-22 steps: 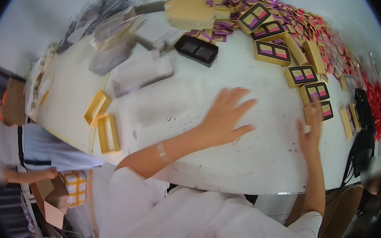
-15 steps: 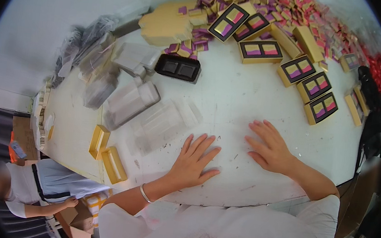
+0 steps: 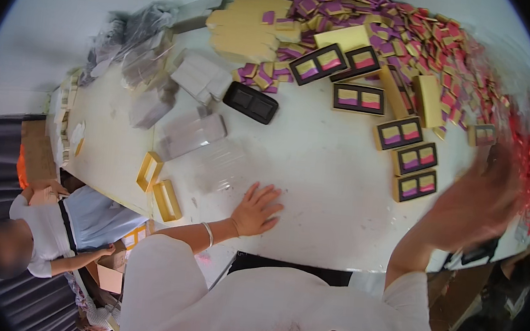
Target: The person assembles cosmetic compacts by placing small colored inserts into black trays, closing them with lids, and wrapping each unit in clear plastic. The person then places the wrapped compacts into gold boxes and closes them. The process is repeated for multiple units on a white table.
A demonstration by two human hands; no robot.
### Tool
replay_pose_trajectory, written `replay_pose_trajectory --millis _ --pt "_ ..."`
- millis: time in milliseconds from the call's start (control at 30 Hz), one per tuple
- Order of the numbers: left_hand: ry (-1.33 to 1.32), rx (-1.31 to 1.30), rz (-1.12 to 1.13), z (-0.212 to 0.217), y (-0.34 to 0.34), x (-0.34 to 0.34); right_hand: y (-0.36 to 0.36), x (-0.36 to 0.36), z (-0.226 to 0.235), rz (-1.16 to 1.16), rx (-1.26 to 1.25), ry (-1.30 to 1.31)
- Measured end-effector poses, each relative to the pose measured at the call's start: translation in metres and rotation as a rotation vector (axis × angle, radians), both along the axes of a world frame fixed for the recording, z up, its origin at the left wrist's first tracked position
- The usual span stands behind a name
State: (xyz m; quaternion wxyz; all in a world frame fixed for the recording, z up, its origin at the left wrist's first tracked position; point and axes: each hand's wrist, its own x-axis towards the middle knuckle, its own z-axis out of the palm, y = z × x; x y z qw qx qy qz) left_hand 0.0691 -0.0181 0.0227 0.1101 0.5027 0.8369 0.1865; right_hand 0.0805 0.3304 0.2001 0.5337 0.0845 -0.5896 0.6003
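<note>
Head view, from the left: two open gold cardboard frames [image 3: 159, 188] lie at the near edge of the white surface [image 3: 315, 170], and a clear plastic sleeve [image 3: 224, 165] lies flat just beyond the left hand [image 3: 255, 210]. That hand rests palm down, fingers spread, gripping nothing, just short of the sleeve. A black two-well tray [image 3: 251, 102] sits farther back. On the right, filled gold boxes with purple and pink inserts [image 3: 415, 158] stand in a loose column. The right hand [image 3: 476, 206] hangs blurred above the surface beside them; I cannot tell whether it is open or closed. Judging by that blur, it could knock the nearest box [image 3: 414, 185] askew.
</note>
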Motion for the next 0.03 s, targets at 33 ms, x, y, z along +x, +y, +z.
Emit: replay_pose_trajectory --millis 33 --pt "0.001 0.009 -0.013 0.0024 0.0021 -0.0042 0.0176 -0.0153 0.0641 0.003 -0.078 0.222"
